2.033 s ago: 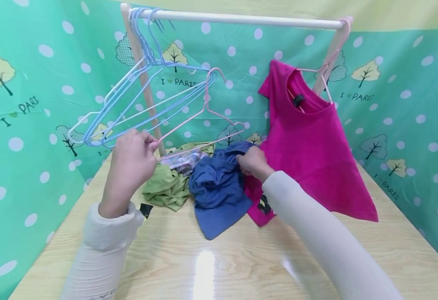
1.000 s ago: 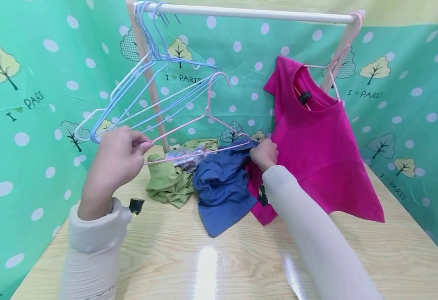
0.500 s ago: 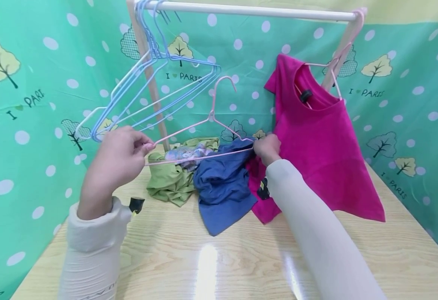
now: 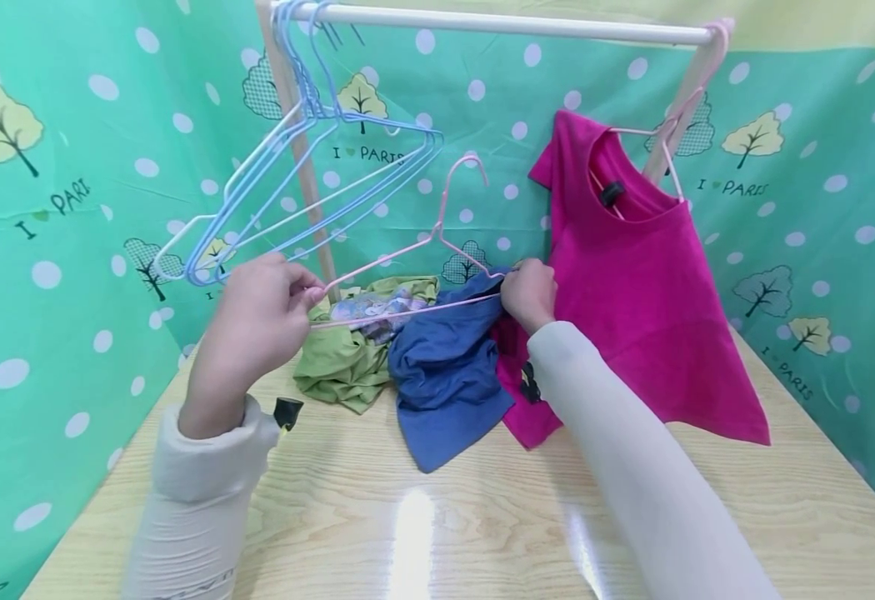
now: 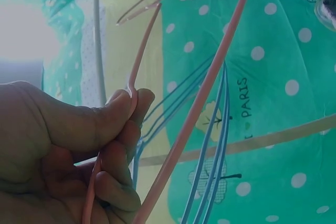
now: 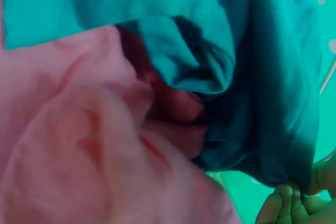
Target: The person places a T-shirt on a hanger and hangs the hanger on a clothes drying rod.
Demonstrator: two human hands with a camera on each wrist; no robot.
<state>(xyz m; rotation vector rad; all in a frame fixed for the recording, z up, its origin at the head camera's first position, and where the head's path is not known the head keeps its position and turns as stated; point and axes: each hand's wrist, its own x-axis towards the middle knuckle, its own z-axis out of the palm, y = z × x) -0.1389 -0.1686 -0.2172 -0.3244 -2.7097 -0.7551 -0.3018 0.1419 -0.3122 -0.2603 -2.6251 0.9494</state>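
My left hand [image 4: 257,321] pinches the left corner of a pink wire hanger [image 4: 439,232], its hook pointing up. In the left wrist view, thumb and fingers close round the thin hanger wire [image 5: 135,69]. My right hand [image 4: 531,293] holds the upper edge of a crumpled blue garment [image 4: 445,392], whose lower part rests on the table. The hanger's right end reaches that edge, partly hidden at my right fingers. In the right wrist view, the fingertips [image 6: 283,198] pinch the garment's edge, and the cloth [image 6: 278,103] looks teal there.
A magenta shirt [image 4: 632,292] hangs at the right of the rack's white rail [image 4: 512,22]. Several blue and white hangers [image 4: 257,175] hang at its left. A green garment [image 4: 340,367] and a patterned cloth [image 4: 377,310] lie left of the blue one on the wooden table [image 4: 332,500].
My right hand has moved up and right, lifting the blue garment's edge. My left hand has shifted the hanger so its right end now meets that edge.
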